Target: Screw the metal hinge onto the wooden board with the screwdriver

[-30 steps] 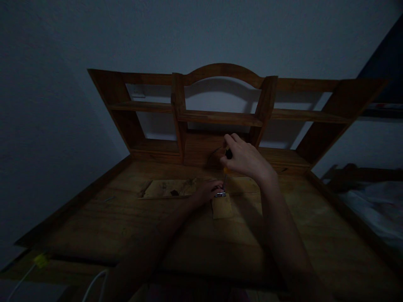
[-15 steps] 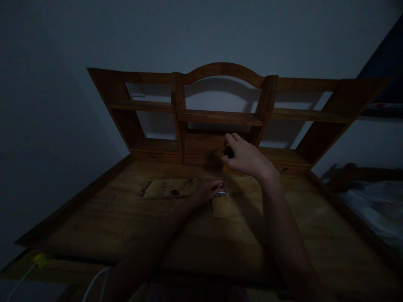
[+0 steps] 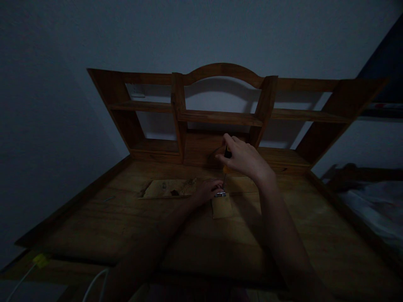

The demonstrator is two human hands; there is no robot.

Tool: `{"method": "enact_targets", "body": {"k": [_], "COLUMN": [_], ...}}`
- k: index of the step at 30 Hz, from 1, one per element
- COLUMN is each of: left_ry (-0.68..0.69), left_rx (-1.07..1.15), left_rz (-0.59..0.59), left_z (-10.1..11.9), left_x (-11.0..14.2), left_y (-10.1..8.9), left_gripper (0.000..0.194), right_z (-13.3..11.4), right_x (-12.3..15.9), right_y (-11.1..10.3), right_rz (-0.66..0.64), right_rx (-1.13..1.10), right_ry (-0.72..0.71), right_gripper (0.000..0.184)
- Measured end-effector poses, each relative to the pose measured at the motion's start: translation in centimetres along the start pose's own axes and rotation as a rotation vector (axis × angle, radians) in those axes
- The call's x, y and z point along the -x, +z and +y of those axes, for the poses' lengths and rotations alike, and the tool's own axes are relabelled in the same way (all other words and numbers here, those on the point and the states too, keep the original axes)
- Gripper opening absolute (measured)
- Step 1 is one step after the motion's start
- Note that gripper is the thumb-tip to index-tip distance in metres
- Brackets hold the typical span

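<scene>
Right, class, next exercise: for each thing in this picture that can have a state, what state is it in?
Screwdriver: held, near upright, shaft pointing down
Right hand: closed around the screwdriver's handle
Left hand: low, at the metal piece
Metal piece: at the small block's far edge
Small block: lying flat
Right drawer: looks shut
Yellow connector: joined to a white cable

- Right hand (image 3: 244, 157): raised, curled in a closed grip, thumb facing the bent fingers.
- Right wrist (image 3: 266, 175): bent behind that grip, the right forearm (image 3: 280, 226) sloping down toward the body.
- Left hand (image 3: 206, 191): below the right grip, slightly left of it, fingers bent; left forearm (image 3: 173, 222) low, shadowed.
</scene>
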State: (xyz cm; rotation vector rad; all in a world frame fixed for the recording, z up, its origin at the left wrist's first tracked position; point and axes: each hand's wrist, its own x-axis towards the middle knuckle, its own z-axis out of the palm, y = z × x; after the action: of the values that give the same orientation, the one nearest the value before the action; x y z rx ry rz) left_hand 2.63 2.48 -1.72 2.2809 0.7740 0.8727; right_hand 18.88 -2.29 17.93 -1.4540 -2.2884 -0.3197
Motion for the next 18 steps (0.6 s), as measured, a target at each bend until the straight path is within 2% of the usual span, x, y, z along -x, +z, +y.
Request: {"method": "enact_targets", "body": {"k": [5, 11, 15, 18], "left_ry": [-0.015, -0.041, -0.034, -0.037], "left_rx": [0.0, 0.051, 0.035, 0.011], "left_rz": [-0.007, -0.049, -0.026, -0.016], "left_z": [0.14, 0.27, 0.16, 0.18], "left_x": [-0.07, -0.02, 0.06, 0.08], "left_y": [-0.03, -0.06, -0.06, -0.09], "left_gripper": [0.01, 0.01, 0.01, 0.01], "right_z": [-0.04, -0.35, -0.27, -0.24], "right_x": [-0.01, 0.02, 0.01, 0.19], "right_y": [0.08, -0.06, -0.32, -0.62], "right_rz": [0.004, 0.012, 0.044, 0.033], "right_rx": [0.018, 0.004, 0.021, 0.001], "right_ry": [-0.045, 0.006, 0.008, -0.012], "right_gripper": [0.043, 0.036, 0.029, 0.031]}}
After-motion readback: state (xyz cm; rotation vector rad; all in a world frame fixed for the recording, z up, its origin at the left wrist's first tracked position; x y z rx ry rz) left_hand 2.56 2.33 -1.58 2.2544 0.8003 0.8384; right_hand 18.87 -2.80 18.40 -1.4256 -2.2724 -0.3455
